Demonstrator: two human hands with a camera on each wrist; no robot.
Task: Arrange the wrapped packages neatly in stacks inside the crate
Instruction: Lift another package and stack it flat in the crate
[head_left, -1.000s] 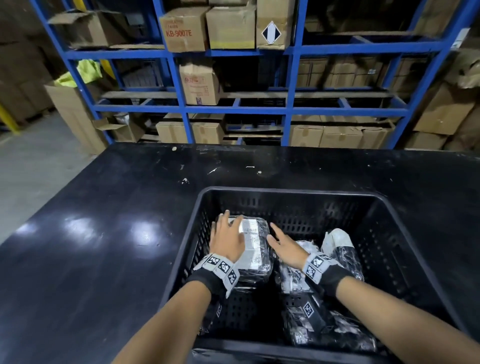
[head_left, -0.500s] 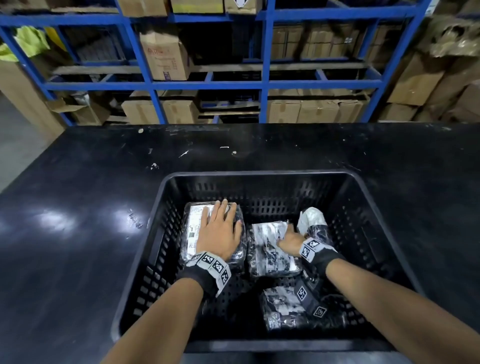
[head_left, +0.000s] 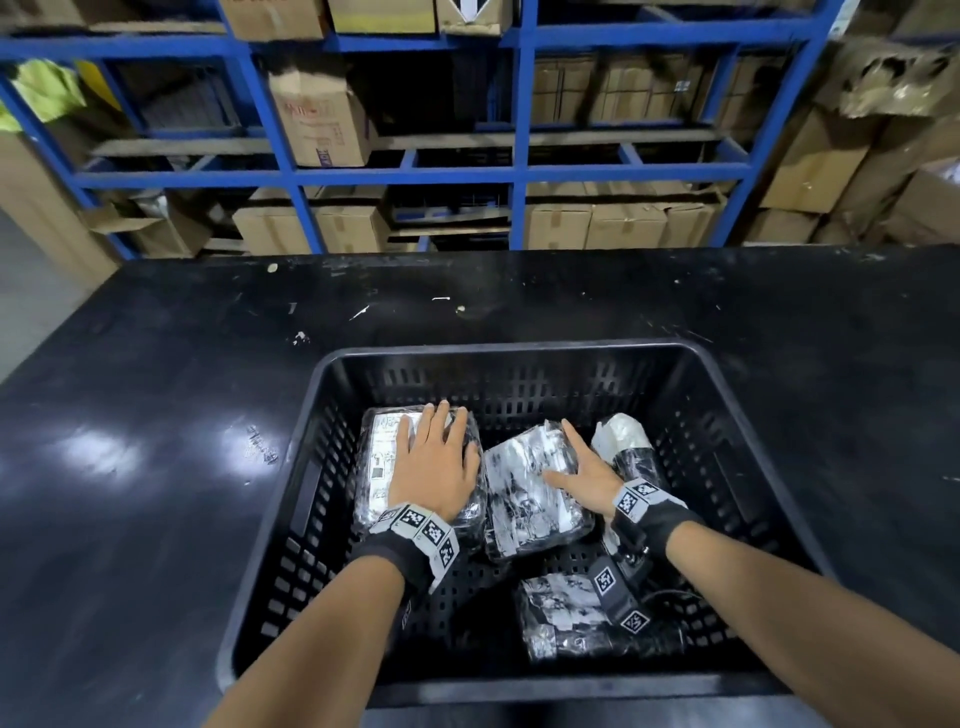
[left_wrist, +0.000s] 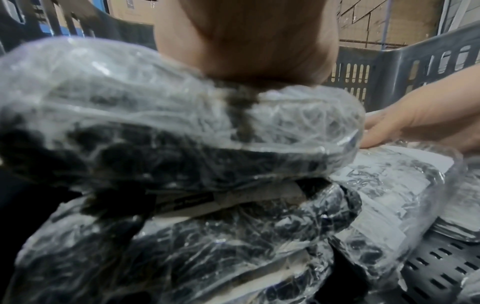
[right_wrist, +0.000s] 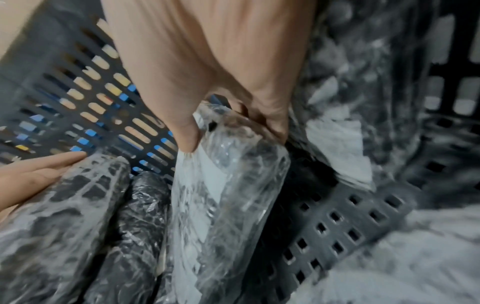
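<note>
A black slotted crate (head_left: 519, 349) holds several plastic-wrapped packages. My left hand (head_left: 436, 467) lies flat, fingers straight, on the top package (head_left: 382, 457) of a two-high stack at the crate's left; the left wrist view shows that top package (left_wrist: 155, 123) resting on a lower package (left_wrist: 207, 246). My right hand (head_left: 582, 473) grips the right edge of the middle package (head_left: 524, 499), which is tilted. In the right wrist view, thumb and fingers pinch this package (right_wrist: 226, 195). Another package (head_left: 623, 452) leans upright at the right, and one package (head_left: 566, 618) lies near the front.
The crate sits on a black table (head_left: 156, 519). Behind the table stand blue shelves (head_left: 519, 171) filled with cardboard boxes. Bare crate floor (head_left: 322, 587) shows at the front left, and the far right corner behind the upright package is unoccupied.
A second ago both hands were at the left package. The left hand stays flat on it, now nearer the left wall. The right hand has moved to the middle package and gripped its edge.
</note>
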